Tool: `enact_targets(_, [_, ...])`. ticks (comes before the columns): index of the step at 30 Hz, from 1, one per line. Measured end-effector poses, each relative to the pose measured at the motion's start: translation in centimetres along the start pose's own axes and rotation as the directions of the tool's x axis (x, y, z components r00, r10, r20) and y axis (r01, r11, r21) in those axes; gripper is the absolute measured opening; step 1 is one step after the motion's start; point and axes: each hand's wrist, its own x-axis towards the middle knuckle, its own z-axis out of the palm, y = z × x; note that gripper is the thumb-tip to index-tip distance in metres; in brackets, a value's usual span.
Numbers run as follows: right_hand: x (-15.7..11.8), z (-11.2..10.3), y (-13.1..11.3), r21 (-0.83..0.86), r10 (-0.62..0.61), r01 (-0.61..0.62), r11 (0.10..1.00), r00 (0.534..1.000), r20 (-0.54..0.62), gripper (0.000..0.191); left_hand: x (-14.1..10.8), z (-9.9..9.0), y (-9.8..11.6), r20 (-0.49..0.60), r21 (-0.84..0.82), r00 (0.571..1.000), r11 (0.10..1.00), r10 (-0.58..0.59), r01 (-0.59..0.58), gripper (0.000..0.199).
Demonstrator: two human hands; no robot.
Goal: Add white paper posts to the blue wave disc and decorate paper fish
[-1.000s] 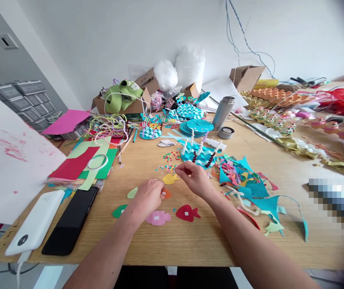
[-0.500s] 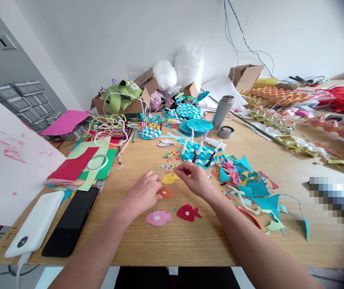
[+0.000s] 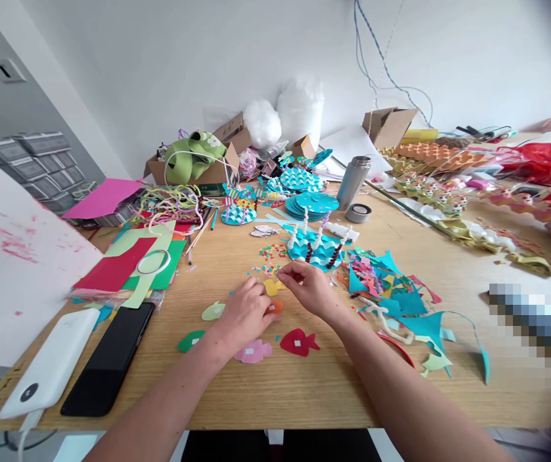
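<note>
Six paper fish lie on the table (image 3: 333,391). On a clock centred on the left hand (image 3: 245,313), the yellow fish (image 3: 270,287) is between one and two, the orange fish (image 3: 275,307) at three, touching the hand, the red fish (image 3: 297,342) at four, the pink fish (image 3: 255,351) at six, the green fish (image 3: 187,342) at eight and the pale green fish (image 3: 212,312) at nine. Five carry one white square each; on the yellow, none can be made out.

The left hand is palm down, wrist low, fingers bent over the orange fish's edge; whether it grips, I cannot tell. The right hand (image 3: 310,289), at two, is turned inward, fingers curled, thumb and forefinger nearly meeting by the yellow fish's tail; anything between them is too small to tell. At twelve from it stands one blue disc (image 3: 314,248) with two dark posts (image 3: 334,256).
</note>
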Motion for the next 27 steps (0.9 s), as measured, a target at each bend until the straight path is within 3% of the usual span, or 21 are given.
enact_targets(4, [0.2, -0.8, -0.1, 0.001, 0.019, -0.019, 1.0, 0.998, 0.062, 0.017, -0.9, 0.3, 0.4, -0.104, -0.032, 0.993, 0.997, 0.059, -0.063, 0.019])
enact_targets(7, [0.2, -1.0, -0.1, 0.024, 0.081, -0.087, 0.996, 0.982, 0.172, 0.016, -1.5, 0.8, 0.2, -0.077, -0.048, 0.99, 0.991, 0.12, -0.124, 0.016])
enact_targets(10, [0.2, -0.6, 0.0, -0.025, 0.153, -0.154, 0.988, 0.93, 0.333, 0.015, -1.7, 0.7, -0.4, -0.012, -0.08, 0.989, 0.986, 0.149, -0.149, 0.015])
enact_targets(14, [0.1, -0.2, 0.3, -0.155, 0.188, -0.127, 0.98, 0.85, 0.491, 0.012, -1.6, -0.1, -1.2, 0.056, -0.127, 0.986, 0.981, 0.156, -0.148, 0.016])
enact_targets(27, [-0.7, -0.8, 0.9, -0.096, 0.163, -0.132, 0.986, 0.844, 0.51, 0.017, -2.0, -0.6, -2.0, 0.131, -0.185, 0.978, 0.973, 0.163, -0.138, 0.031])
